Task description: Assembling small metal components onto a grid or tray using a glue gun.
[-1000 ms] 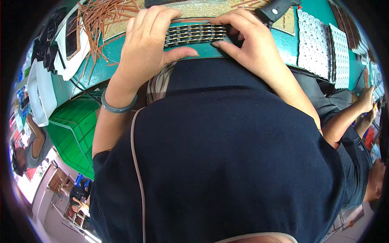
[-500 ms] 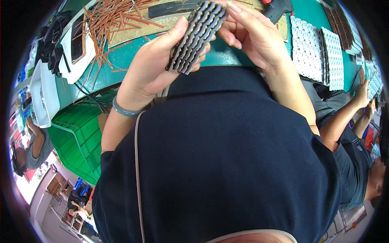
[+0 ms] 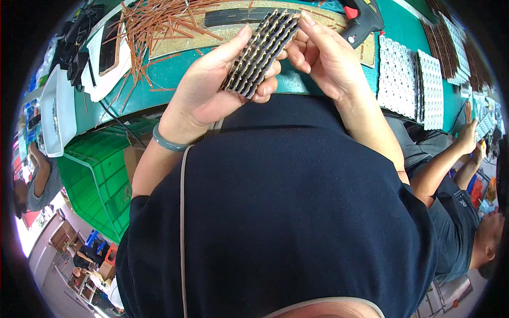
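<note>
My left hand (image 3: 209,87) is closed round a stack of dark boards with wavy edges (image 3: 261,55), held tilted above the near edge of the table. Its thumb lies along the stack's left side, and its fingers wrap underneath to the right side. At the stack's upper right end is my right hand (image 3: 331,61), with its fingers curled and the tips against the stack's edge. What lies between those fingertips is too small to make out. Beyond the stack, a long black bar (image 3: 233,16) rests on a tan board (image 3: 185,40).
Thin reddish-brown sticks (image 3: 154,32) lie in a loose pile at the far left. A black hot glue gun (image 3: 363,21) is at the far right. White panels (image 3: 397,74) stand at the right. A green crate (image 3: 93,185) is below left; a co-worker's hand (image 3: 466,138) is at the right.
The view has shifted slightly, so the table things sit lower in it. Both hands keep the stack at nearly the same place and tilt.
</note>
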`<state>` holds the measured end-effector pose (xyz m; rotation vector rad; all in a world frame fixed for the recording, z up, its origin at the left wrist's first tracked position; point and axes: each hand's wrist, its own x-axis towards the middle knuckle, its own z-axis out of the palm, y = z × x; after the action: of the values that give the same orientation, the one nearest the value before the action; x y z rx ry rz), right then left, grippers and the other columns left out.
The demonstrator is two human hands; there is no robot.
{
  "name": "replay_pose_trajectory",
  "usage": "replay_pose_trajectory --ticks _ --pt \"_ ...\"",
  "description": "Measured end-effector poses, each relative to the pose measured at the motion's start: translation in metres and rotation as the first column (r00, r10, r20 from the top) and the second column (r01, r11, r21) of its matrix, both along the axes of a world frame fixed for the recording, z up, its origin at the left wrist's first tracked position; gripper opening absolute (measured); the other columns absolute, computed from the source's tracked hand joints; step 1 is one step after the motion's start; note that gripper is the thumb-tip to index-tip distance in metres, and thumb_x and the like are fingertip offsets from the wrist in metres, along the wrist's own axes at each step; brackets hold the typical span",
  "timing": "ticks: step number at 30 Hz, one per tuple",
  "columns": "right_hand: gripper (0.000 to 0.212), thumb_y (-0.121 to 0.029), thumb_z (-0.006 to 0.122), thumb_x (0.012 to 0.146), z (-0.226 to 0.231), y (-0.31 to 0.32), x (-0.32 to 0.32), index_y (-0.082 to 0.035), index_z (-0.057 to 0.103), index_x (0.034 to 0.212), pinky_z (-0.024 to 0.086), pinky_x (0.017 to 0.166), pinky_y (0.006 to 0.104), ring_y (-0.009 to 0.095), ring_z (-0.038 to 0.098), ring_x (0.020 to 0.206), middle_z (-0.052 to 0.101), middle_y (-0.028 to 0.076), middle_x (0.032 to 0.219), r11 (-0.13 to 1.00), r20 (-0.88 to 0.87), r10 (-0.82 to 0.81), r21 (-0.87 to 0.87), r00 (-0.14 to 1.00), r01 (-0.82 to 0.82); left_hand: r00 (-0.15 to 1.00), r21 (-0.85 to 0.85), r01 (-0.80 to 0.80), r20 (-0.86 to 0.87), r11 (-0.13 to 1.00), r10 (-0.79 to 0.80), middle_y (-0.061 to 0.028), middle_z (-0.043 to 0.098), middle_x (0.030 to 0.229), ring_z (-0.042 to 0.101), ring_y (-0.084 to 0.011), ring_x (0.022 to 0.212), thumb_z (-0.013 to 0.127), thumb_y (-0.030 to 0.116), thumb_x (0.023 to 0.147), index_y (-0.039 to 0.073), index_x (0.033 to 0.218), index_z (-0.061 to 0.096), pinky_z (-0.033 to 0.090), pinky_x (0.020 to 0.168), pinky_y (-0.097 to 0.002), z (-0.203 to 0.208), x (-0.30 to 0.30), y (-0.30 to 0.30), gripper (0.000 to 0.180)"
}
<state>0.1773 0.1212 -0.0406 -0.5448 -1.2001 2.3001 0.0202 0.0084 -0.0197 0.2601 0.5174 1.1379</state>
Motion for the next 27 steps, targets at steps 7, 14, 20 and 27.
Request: replay_pose_trajectory --ticks 7,14,20,27 --pt "0.037 -0.035 0.047 0.095 -0.003 0.001 0.001 0.001 0.056 0.099 0.035 0.048 0.0188 0.008 0.045 0.058 0.058 0.007 0.079 0.999 -0.033 0.022 -0.036 0.999 -0.023 0.995 0.006 -0.013 -0.102 1.000 0.013 -0.0082 0.052 0.085 0.048 -0.0142 0.061 0.023 0.042 0.099 0.000 0.121 0.045 0.038 0.050 -0.0230 0.003 0.003 -0.004 0.053" --pt "0.040 -0.033 0.044 0.096 -0.009 0.002 -0.001 0.002 0.052 0.114 0.036 0.051 0.0189 0.008 0.047 0.063 0.060 0.008 0.088 1.000 -0.023 -0.005 -0.010 1.000 0.005 0.999 0.031 -0.026 0.023 0.999 0.025 -0.0093 0.059 0.082 0.056 -0.0181 0.066 0.030 0.041 0.098 -0.001 0.106 0.055 0.045 0.056 -0.0271 -0.006 -0.006 0.000 0.049" --pt "0.042 -0.030 0.044 0.096 -0.002 0.000 -0.010 0.002 0.049 0.122 0.037 0.052 0.0199 0.009 0.048 0.065 0.059 0.008 0.088 0.997 0.025 -0.059 0.050 0.998 0.058 0.996 -0.001 -0.088 -0.002 0.996 0.088 -0.0099 0.061 0.083 0.058 -0.0194 0.068 0.032 0.041 0.098 -0.001 0.106 0.056 0.047 0.058 -0.0285 -0.005 -0.022 0.005 0.049" --pt "0.036 -0.019 0.052 0.092 0.024 -0.012 0.011 -0.002 0.048 0.123 0.035 0.048 0.0182 0.008 0.048 0.057 0.057 0.007 0.086 0.990 0.136 0.020 0.132 0.991 -0.039 0.912 0.131 -0.348 -0.185 0.929 0.367 -0.0100 0.061 0.091 0.058 -0.0207 0.070 0.033 0.039 0.098 -0.001 0.119 0.049 0.045 0.058 -0.0286 0.006 -0.067 -0.023 0.049"
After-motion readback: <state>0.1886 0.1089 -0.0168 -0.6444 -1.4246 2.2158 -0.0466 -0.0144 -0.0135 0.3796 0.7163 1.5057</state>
